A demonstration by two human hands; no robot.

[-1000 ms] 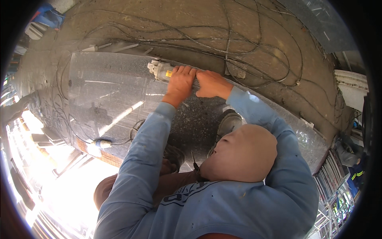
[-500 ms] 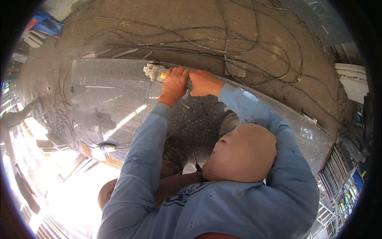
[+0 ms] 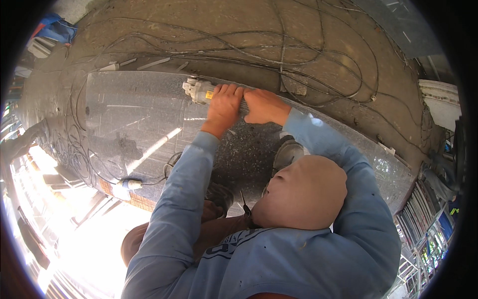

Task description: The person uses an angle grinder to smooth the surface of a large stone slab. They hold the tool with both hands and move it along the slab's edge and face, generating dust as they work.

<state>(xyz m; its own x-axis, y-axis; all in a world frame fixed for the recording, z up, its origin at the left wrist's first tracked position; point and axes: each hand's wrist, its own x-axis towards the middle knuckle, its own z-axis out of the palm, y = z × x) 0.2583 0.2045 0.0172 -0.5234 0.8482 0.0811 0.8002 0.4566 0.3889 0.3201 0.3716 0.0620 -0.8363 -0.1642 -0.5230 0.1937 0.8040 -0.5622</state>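
Note:
A pale angle grinder with a yellow label lies along the far edge of a large, grey speckled stone slab. My left hand grips the grinder's body just behind its head, and my right hand is closed on the rear part, which its fingers mostly hide. Whether the disc touches the slab's edge is too small to tell. My boots show beyond my arms, on the slab.
Black cables loop across the muddy floor beyond the slab. A connector rests near the slab's left part. A blue tarp is at upper left, white pieces at right, metal racks at lower right.
Both hands and the grinder shifted a little to the left along the slab's edge, then slightly back to the right. The grip looks the same.

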